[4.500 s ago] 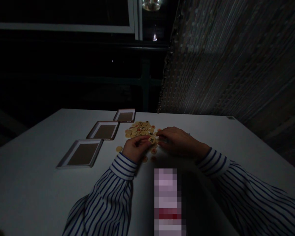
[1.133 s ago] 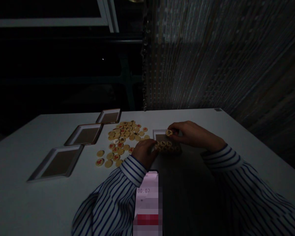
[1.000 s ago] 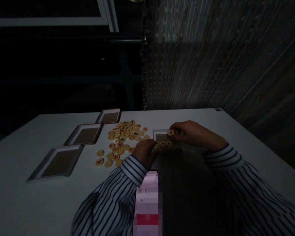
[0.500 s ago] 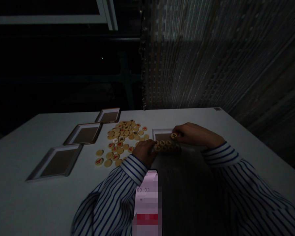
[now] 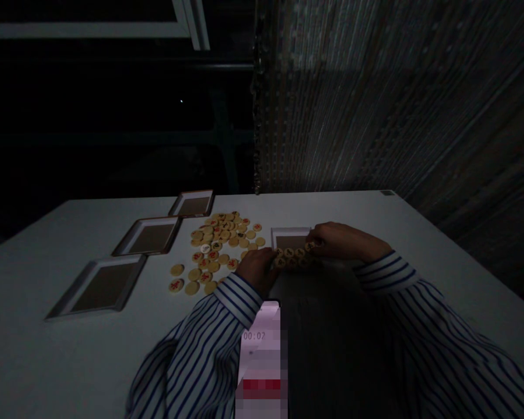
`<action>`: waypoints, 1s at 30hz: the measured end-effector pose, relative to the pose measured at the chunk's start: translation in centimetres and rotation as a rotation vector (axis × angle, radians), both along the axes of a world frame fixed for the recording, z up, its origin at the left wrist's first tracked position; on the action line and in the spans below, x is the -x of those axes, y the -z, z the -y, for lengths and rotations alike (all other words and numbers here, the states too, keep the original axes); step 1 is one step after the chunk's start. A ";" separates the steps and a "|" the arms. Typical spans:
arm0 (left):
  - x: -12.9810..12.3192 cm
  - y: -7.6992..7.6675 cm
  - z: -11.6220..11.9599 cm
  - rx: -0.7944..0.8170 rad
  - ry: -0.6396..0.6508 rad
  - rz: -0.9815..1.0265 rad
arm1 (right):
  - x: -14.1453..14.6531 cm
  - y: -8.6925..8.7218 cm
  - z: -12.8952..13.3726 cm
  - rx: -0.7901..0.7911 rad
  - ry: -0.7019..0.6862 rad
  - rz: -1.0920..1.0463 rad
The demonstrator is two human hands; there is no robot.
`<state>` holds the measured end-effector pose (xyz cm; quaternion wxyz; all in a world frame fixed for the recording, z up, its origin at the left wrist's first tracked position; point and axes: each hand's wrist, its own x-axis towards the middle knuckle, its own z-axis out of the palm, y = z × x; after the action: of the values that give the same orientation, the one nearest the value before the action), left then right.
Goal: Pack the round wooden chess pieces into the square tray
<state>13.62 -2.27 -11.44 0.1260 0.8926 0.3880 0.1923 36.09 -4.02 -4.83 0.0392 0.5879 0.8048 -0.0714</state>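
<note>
Two rows of round Chinese chess pieces with dark characters lie in the near part of a shallow box with pale walls. In my right hand, thumb and fingers pinch one chess piece at the right end of the far row. My left hand is closed at the box's near left corner, with its fingertips beside the leftmost pieces. What those fingers grip, if anything, is hidden. Left of the box spreads a heap of loose chess pieces, some showing red characters, some dark and some blank.
Three shallow trays stand in a slanting line on the left: a near tray, a middle tray and a far tray. A lit phone lies below my left wrist. Beyond the white table hangs a bead curtain.
My right hand has brought its chess piece slightly down to the end of the far row. My left hand stays in place.
</note>
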 end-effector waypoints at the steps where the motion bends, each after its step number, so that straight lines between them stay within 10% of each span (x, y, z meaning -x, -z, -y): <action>1: 0.0 0.0 0.0 -0.002 -0.001 -0.006 | 0.0 0.0 0.0 0.001 -0.002 -0.007; 30: 0.1 -0.2 0.1 0.005 0.032 -0.007 | -0.7 0.7 -0.2 0.031 -0.006 -0.040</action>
<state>13.55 -2.35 -11.20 0.1297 0.8989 0.3747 0.1862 36.80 -3.77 -5.48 0.0325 0.5831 0.8061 -0.0954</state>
